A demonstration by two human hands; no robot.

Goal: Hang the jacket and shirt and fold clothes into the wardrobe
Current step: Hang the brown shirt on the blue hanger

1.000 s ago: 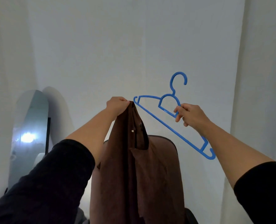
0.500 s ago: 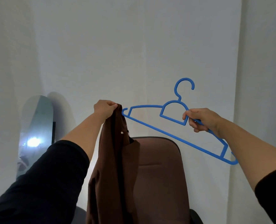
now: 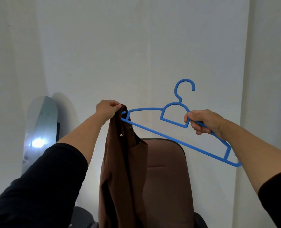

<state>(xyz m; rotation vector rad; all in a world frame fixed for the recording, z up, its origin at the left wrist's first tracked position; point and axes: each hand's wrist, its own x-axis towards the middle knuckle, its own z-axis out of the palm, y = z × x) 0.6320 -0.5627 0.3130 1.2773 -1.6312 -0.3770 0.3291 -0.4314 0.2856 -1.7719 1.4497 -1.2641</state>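
Brown jacket (image 3: 120, 162): hanging in midair from left hand (image 3: 107, 110), pinching its top edge in a closed fist; draping down before brown chair (image 3: 167, 170). Blue hanger (image 3: 177, 140): tilting, left tip entering jacket just under that fist; right hand (image 3: 203, 121) gripping upper arm beside hook.

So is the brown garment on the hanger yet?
Barely: only the blue hanger's left tip is tucked into the brown garment, which hangs bunched from the left hand.
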